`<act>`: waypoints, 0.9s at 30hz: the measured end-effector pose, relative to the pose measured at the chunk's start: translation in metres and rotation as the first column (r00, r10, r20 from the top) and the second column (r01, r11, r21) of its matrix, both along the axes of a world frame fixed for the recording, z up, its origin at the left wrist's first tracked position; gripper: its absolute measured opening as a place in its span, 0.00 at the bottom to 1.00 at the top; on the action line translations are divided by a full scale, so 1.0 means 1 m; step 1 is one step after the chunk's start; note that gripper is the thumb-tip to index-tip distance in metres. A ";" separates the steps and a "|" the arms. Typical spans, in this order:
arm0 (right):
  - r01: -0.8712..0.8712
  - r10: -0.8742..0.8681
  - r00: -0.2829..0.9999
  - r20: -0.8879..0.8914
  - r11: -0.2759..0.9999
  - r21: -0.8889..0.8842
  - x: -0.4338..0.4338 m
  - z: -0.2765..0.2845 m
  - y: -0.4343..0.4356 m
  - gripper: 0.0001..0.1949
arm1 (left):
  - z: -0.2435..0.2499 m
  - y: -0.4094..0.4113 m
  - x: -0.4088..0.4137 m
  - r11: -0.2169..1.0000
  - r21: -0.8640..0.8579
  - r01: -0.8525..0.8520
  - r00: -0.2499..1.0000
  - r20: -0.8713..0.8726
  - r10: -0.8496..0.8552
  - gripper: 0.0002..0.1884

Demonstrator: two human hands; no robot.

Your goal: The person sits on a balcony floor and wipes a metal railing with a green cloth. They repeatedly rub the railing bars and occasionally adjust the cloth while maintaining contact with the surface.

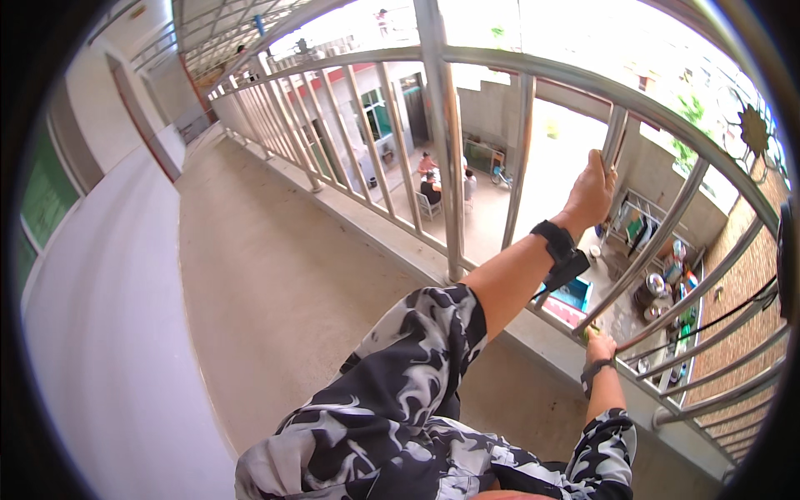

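My left hand (589, 190) is wrapped around a vertical metal baluster (617, 128) of the railing, below the curved top rail (550, 64). A black strap with a dark device is on that wrist. Lower down and to the right, my right hand (601, 347) is at the foot of the balusters, near the bottom rail. Its fingers are closed on a small green thing (587, 333), partly hidden and too small to name. A black band circles the right wrist too. Both sleeves are patterned black and white.
The walkway floor (269, 250) runs along a white wall (112, 300) with a green window. Beyond the railing, a courtyard (487, 231) lies below, where several people sit around a table. Drying clothes (640, 231), pots and a blue basin (572, 294) are down there. A black cable crosses the right-hand balusters.
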State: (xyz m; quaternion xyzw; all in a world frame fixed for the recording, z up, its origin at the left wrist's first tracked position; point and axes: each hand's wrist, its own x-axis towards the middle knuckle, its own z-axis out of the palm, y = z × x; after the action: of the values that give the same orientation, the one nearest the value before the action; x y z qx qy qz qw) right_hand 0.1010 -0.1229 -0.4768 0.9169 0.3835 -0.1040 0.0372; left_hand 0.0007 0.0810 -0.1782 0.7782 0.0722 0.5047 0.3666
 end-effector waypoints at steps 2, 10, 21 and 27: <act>-0.025 0.025 1.000 -0.018 1.000 0.011 0.005 -0.003 -0.005 0.25 | -0.004 -0.001 0.003 1.000 -0.021 0.016 1.000 -0.004 -0.016 0.12; 0.023 -0.022 1.000 0.002 0.999 -0.036 0.006 -0.011 -0.001 0.20 | -0.014 0.008 0.019 0.999 -0.050 0.011 1.000 0.015 -0.010 0.11; 0.019 -0.018 1.000 0.010 0.998 -0.068 -0.006 0.005 0.002 0.20 | -0.019 0.015 0.022 0.998 -0.062 0.028 0.999 0.029 -0.026 0.12; 0.020 -0.019 1.000 0.017 0.998 -0.065 0.001 -0.003 0.001 0.19 | -0.010 0.003 0.009 0.998 -0.066 0.013 1.000 -0.026 -0.015 0.12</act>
State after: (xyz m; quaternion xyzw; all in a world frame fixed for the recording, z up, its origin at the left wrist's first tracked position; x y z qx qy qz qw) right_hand 0.1016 -0.1223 -0.4799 0.9197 0.3707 -0.1092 0.0695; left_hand 0.0102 0.0842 -0.1882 0.7728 0.0883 0.4891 0.3947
